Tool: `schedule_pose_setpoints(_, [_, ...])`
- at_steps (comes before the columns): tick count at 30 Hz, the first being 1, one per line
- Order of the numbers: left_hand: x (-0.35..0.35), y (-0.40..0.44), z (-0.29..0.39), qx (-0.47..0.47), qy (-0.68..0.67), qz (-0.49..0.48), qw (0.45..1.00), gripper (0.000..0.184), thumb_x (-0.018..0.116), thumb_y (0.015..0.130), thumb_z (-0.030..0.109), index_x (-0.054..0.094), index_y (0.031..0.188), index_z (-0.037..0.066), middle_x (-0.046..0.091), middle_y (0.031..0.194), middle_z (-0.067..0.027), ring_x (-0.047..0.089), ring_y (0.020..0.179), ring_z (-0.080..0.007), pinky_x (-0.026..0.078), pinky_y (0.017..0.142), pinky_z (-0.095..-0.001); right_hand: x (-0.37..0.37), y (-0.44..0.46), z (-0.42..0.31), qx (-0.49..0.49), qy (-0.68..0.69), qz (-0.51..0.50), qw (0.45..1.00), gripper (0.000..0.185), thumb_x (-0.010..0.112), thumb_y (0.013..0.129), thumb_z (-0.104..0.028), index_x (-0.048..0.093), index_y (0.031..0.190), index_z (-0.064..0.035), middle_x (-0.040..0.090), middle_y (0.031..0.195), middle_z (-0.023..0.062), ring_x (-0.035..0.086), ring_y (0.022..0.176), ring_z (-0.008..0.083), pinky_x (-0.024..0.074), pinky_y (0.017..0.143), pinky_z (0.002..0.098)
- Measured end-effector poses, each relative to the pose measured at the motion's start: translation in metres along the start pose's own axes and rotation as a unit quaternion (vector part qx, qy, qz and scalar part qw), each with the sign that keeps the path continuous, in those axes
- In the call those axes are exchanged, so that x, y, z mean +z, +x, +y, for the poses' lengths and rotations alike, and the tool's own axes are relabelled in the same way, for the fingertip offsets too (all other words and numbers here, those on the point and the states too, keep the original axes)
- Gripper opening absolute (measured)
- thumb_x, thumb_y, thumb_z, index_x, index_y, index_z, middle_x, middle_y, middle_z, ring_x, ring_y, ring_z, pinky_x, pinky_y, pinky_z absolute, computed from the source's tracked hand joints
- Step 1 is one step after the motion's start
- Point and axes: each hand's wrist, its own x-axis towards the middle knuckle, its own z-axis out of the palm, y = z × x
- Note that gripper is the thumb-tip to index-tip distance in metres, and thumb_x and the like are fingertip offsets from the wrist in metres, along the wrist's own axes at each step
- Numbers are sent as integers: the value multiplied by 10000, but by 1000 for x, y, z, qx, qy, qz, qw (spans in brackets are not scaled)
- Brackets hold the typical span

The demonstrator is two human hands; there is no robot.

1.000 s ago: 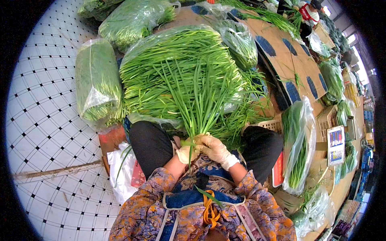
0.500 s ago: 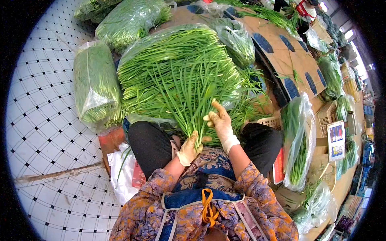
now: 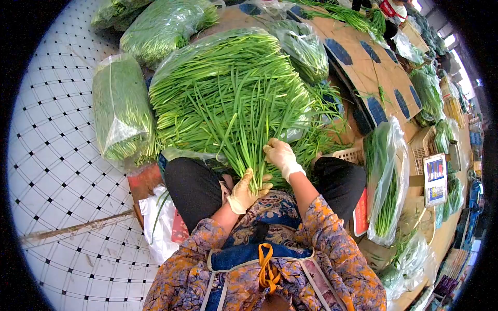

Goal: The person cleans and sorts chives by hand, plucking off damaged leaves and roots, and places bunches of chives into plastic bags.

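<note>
My left hand (image 3: 246, 191), in a pale thin glove, is wrapped round the pale stem ends of a loose bunch of garlic chives (image 3: 244, 136) low in front of my lap. The green leaves fan upward and away from it. At the bunch's right edge, my gloved right hand (image 3: 282, 157) has its fingers curled in a pinch on chive stalks; its fingertips are partly hidden. Just beyond both hands lies a big heap of garlic chives (image 3: 218, 67) in an opened clear plastic bag.
Filled bags of greens stand left (image 3: 123, 106) and behind (image 3: 168, 31). On the right are a bag of chives (image 3: 385, 181), a plastic basket (image 3: 350, 155), a sign (image 3: 435, 180) and cardboard (image 3: 363, 57). A white bag (image 3: 158, 223) lies left on the tiled floor (image 3: 67, 171).
My right hand has gone from fingers apart, index pointing up, to a curled pinch at the bunch's right edge. It has shifted slightly left. My left hand keeps its hold on the stems.
</note>
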Motion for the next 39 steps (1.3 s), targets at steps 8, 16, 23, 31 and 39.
schedule_pose_setpoints(8, [-10,16,-8,5,-100,23,995,243,426,911,261,532,1041,85,600,786,-7,483,495,-61,366,379,-181,9,-76,8,-364,24,45,930,140,587,799,-116,597,923,-51,606,842,119,596,770,262,484,671,326])
schedule_pose_setpoints(16, [13,4,3,-1,50,42,998,160,467,891,250,517,934,105,479,690,31,371,505,-58,272,420,-185,-6,-81,23,-179,296,-31,938,91,565,826,-105,588,866,-27,605,819,102,572,724,225,456,690,301])
schedule_pose_setpoints(23, [-1,6,8,-33,-7,-44,998,128,545,856,199,544,943,105,536,687,28,361,418,-38,285,364,-177,-8,-83,1,-206,346,-5,915,95,541,852,-92,543,879,-1,615,871,103,608,742,170,496,698,270])
schedule_pose_setpoints(31, [23,11,8,67,-31,9,997,251,509,863,101,509,1106,36,585,855,-50,480,566,-74,376,460,-163,-25,-87,-3,-138,510,66,847,120,531,864,-114,538,856,5,625,889,145,619,718,173,501,679,277])
schedule_pose_setpoints(39, [-3,6,11,36,73,77,994,233,551,843,163,544,1041,39,625,897,-36,484,582,-55,372,442,-145,-106,-89,-14,-189,612,235,731,124,544,863,-186,509,902,-73,572,840,50,564,747,134,484,688,260])
